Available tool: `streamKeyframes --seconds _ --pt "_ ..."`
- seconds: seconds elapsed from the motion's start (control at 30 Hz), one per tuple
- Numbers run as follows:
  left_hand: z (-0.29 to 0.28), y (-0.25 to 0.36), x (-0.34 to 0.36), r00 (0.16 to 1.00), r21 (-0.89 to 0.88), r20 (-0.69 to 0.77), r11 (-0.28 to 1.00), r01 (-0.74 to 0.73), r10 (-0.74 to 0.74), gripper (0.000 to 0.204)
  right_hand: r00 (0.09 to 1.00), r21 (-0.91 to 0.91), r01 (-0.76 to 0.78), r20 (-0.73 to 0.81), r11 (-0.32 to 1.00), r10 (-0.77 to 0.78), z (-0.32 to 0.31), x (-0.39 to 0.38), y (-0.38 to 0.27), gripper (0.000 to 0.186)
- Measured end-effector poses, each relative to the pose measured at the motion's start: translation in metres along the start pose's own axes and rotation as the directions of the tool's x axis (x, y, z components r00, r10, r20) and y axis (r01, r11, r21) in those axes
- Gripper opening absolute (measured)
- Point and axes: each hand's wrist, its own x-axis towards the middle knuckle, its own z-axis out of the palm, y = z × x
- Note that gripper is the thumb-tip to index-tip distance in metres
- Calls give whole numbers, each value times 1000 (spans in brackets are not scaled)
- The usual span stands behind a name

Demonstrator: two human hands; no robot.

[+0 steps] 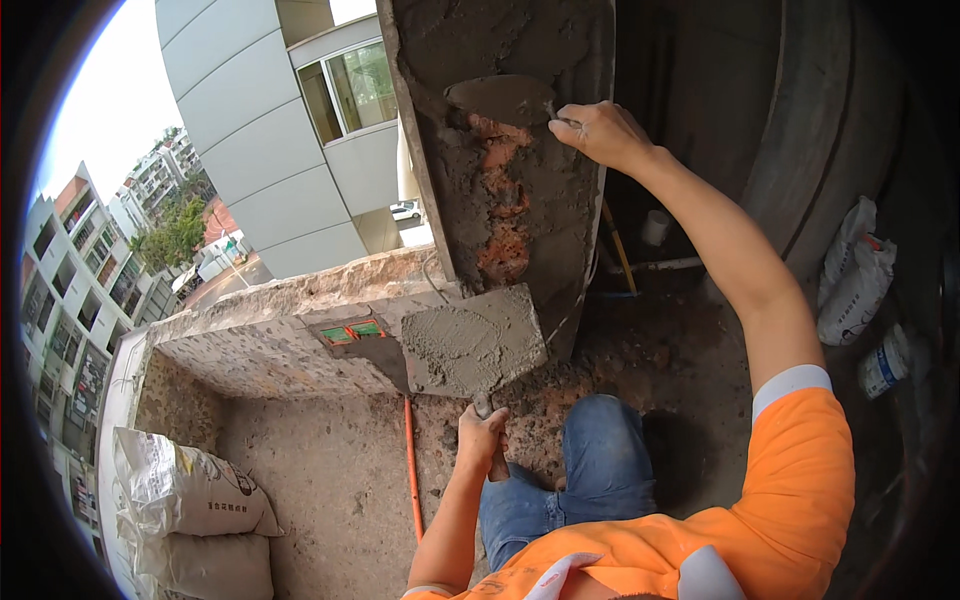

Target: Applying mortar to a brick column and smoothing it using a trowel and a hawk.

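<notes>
My left hand (482, 435) is wrapped round the handle of a plasterer's hawk (470, 345), a flat square board coated with wet grey mortar. It is held beside the foot of a narrow wall pier. In my right hand (605, 135) is a trowel (500, 97), its grey-smeared blade lying against the upper part of the pier. Wet mortar (555, 210) covers both sides of the pier face. Down its middle runs a rough strip of bare red brick (505, 250). Straight edging strips (415, 130) line the pier's sides.
A low broken-topped wall (270, 340) with an orange-framed box (352, 332) adjoins the pier. An orange conduit (411, 460) runs along the floor. White sacks (200, 490) lie at the lower left. More sacks (858, 275) and a bucket (885, 362) stand at the right.
</notes>
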Motion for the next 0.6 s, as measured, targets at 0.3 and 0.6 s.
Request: streamKeyframes --seconds 0.3,0.6 --pt "39 14 12 994 -34 112 999 -14 18 22 976 51 -51 -209 997 61 -53 35 41 44" --pt "24 6 -6 991 -116 129 993 36 -20 22 763 658 -646 563 387 316 8 -162 -53 46"
